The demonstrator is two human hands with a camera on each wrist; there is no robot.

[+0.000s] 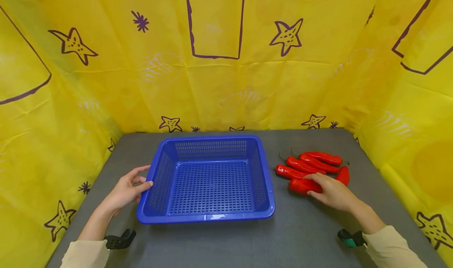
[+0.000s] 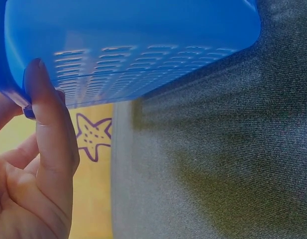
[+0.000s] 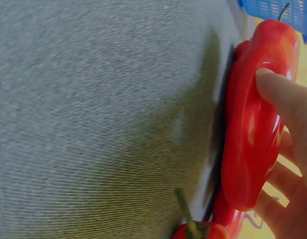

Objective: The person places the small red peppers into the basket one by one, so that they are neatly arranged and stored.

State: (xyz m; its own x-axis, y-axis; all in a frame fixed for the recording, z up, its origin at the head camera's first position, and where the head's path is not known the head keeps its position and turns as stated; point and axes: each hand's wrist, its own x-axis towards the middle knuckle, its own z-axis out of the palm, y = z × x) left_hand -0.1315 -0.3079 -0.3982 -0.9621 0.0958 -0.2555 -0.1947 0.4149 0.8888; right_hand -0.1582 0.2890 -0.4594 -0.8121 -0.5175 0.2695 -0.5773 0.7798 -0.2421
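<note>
A blue plastic basket (image 1: 209, 217) with slotted walls and floor sits on the grey table, with nothing inside. My left hand (image 1: 124, 187) pinches its left rim between thumb and fingers; in the left wrist view the thumb (image 2: 49, 119) lies along the outside of the wall. To the right of the basket, my right hand (image 1: 336, 191) holds the nearest red pepper (image 3: 253, 144), thumb pressed on its side and fingers round the far side. Several more red peppers (image 1: 301, 165) with green stems lie just beyond, and another (image 1: 343, 175) shows behind the hand.
A grey cloth-covered table (image 1: 240, 244) extends under everything. Yellow curtain walls (image 1: 219, 95) with drawn starfish close it in at the back and both sides. Each wrist wears a dark strap, the left one (image 1: 121, 239) and the right one (image 1: 351, 239).
</note>
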